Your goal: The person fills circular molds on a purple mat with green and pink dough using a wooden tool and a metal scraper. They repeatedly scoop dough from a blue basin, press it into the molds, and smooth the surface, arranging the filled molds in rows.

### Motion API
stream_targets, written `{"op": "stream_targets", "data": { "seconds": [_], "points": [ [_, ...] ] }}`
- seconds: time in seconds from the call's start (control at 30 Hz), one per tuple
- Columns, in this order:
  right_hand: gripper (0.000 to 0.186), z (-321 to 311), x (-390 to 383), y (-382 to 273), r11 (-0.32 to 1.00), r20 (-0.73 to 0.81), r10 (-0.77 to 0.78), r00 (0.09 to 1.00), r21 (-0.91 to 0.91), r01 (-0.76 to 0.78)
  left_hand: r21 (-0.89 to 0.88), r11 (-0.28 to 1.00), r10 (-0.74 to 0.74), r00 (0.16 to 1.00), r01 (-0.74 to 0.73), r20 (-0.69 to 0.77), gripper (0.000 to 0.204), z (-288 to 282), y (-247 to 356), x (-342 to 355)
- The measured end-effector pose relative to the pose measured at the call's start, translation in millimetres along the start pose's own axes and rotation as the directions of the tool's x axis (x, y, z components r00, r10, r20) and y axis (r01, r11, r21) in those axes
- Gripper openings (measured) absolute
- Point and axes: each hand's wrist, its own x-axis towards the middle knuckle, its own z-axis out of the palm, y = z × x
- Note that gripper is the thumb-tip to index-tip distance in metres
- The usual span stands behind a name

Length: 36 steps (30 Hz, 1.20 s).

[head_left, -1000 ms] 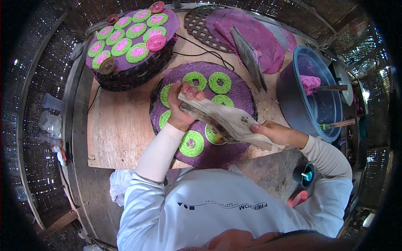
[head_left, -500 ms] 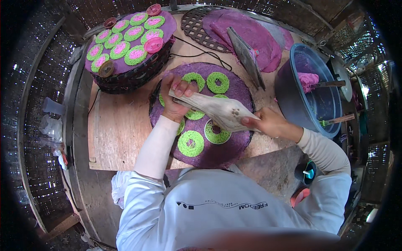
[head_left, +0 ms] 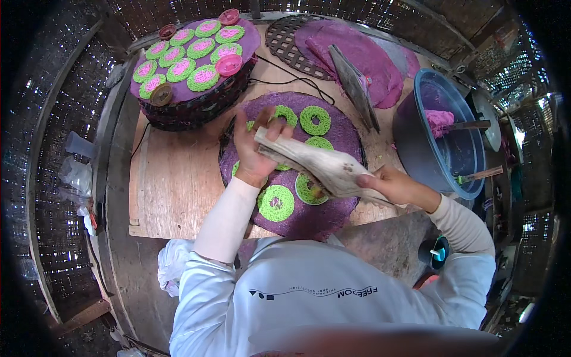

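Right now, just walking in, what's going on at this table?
A person has a pale wooden tool in hand: the right hand grips one end, while the left hand is at the other. It is above a round purple surface bearing bright green rings. Behind, on the left, pink-centred green rounds lie on another purple top; a bluish tub stands on the right.

Black cord (head_left: 303,79) (curving), clear bag (head_left: 75,173), woven wall (head_left: 56,140)
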Motion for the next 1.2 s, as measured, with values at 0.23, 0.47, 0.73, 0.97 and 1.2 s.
{"op": "stream_targets", "data": {
  "seconds": [0.23, 0.47, 0.73, 0.97, 1.2],
  "points": [
    [0.065, -2, -18, -7, 0.943, -0.223, -0.304, 0.926, 0.066, 0.326, 0.943, -0.291, -0.157, 0.98, -0.162, 0.12, 0.062, 19, -17, -7],
    [0.038, 46, 78, 42, 0.51, -0.507, -0.8, 0.32, -0.296, 0.807, 0.972, -0.206, 0.237, 0.958, -0.113, 0.162, 0.047, 53, -17, -21],
    [0.034, 106, 85, 5, 0.69, -0.514, -0.714, 0.475, -0.628, 0.359, 0.995, -0.003, 0.576, 0.814, 0.096, -0.076, 0.042, 46, 23, -76],
    [0.025, 93, 70, 5, 0.614, -0.41, -0.782, 0.47, -0.642, 0.459, 0.986, 0.155, 0.657, 0.739, 0.059, -0.147, 0.039, 48, 32, -96],
    [0.024, 96, 96, 0, 0.66, -0.442, -0.739, 0.508, -0.628, 0.413, 0.989, 0.131, 0.696, 0.705, 0.066, -0.139, 0.04, 60, 28, -94]
  ]
}}
